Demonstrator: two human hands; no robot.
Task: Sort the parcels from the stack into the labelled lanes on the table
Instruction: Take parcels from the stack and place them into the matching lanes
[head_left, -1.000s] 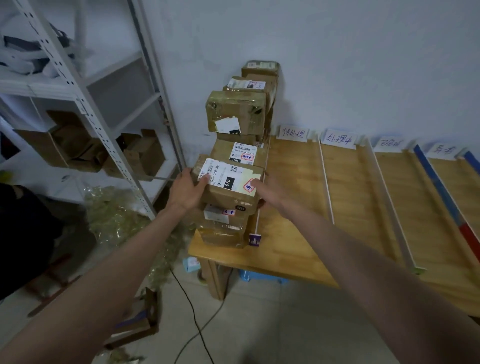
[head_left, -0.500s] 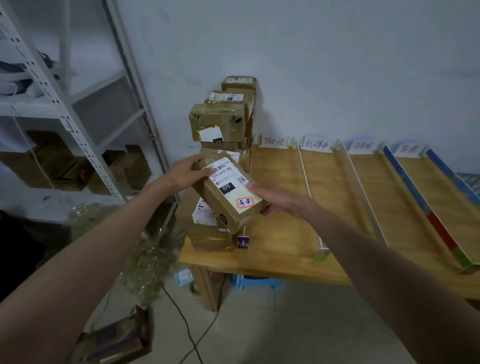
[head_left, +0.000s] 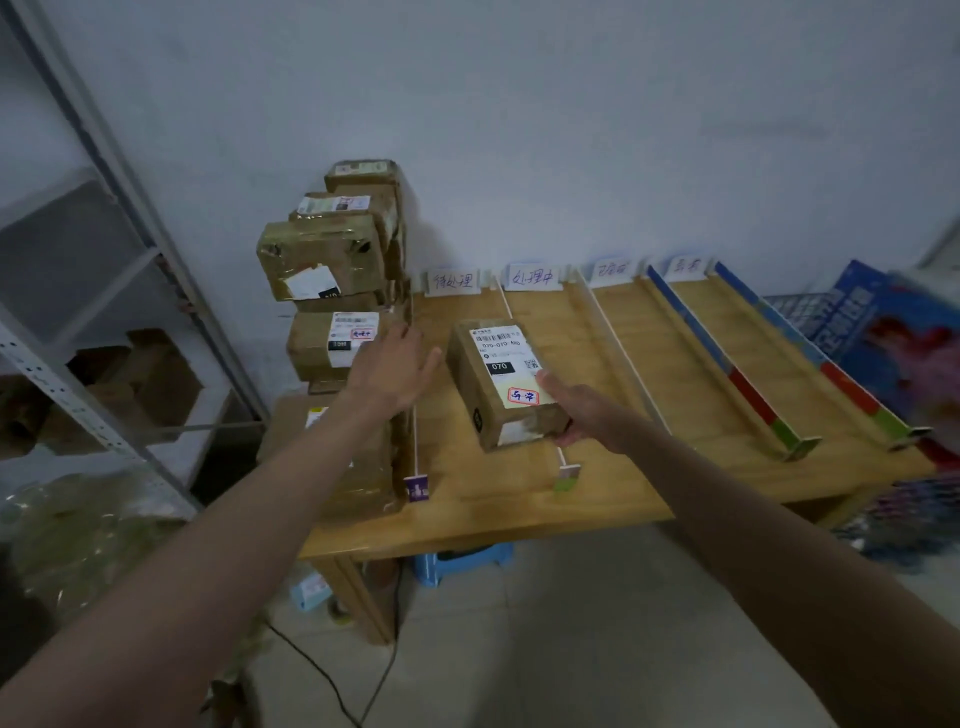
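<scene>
right hand (head_left: 582, 410) gripping parcel (head_left: 501, 382) at near end over table (head_left: 519, 514), left hand (head_left: 389, 371) free, fingers spread, beside stack (head_left: 332, 291)

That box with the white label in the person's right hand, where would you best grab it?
By its two long sides. The parcel is oblong, label up, so one hand on each flank spans the narrow width. The right hand already holds the near right edge; the left hand is open, off it.

A wooden table (head_left: 467, 519) holds a stack of brown boxes (head_left: 332, 291) at its left end; long strips (head_left: 618, 343) split the top into lanes; paper signs (head_left: 451, 281) stand at the back.
</scene>
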